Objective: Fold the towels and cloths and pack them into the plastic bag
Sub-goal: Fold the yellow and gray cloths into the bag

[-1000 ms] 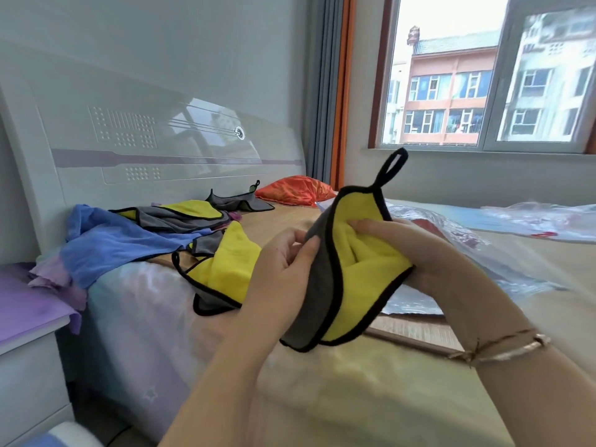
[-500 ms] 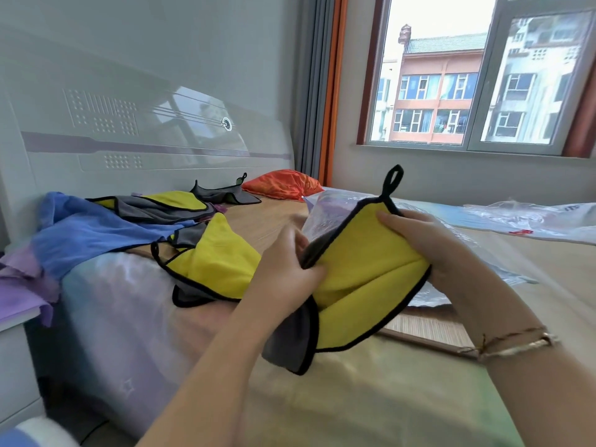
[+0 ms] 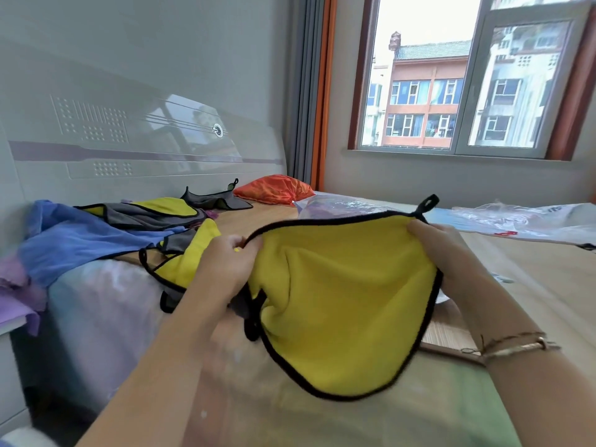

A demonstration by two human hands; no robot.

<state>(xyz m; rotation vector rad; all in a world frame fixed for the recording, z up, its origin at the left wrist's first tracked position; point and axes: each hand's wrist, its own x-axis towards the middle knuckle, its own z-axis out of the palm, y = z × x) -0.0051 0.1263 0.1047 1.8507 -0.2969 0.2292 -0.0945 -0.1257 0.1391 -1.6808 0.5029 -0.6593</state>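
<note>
I hold a yellow cloth point(image 3: 342, 304) with black trim and a hanging loop spread out over the bed. My left hand point(image 3: 225, 266) pinches its upper left corner, and my right hand point(image 3: 445, 253) grips the upper right corner by the loop. Behind the cloth lies a clear plastic bag point(image 3: 335, 204) with something purple inside. To the left on the bed lie another yellow and grey cloth point(image 3: 183, 256), a blue towel point(image 3: 74, 240), a grey and yellow cloth point(image 3: 151, 211), a dark grey cloth point(image 3: 213, 200) and a purple cloth point(image 3: 16, 285).
An orange pillow point(image 3: 274, 191) sits by the white headboard point(image 3: 129, 146). More plastic bags point(image 3: 522, 221) lie at the right on the wooden bed surface point(image 3: 532, 275). A window point(image 3: 467, 75) is behind the bed. A nightstand edge point(image 3: 9, 327) is at far left.
The cloth was folded in half between my hands; my hands have moved apart and it is now spread open with its yellow side facing me.
</note>
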